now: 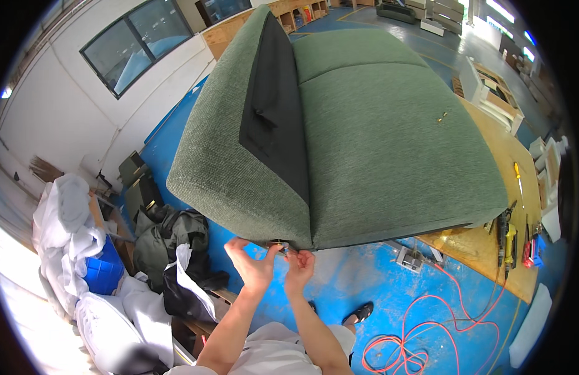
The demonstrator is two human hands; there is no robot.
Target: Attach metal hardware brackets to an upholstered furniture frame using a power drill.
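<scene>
White wrapping (65, 203) lay left of my left grip (259, 267) and right grip (299, 270), both at the near edge of a green sofa (395, 137); from afar, I could not tell whether either grasped the small metal piece (285, 248) between them. The sofa rested on a bench (467, 253).

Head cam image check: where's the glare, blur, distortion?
Head view: fisheye, black corners, lines bowing toward the rim. Head view: glare washes out the lower left beside the white wrapping, plus bright strips upper right. Head view: dark smudge at lower left is blurred; left hand, right hand and green sofa look fairly sharp.
</scene>
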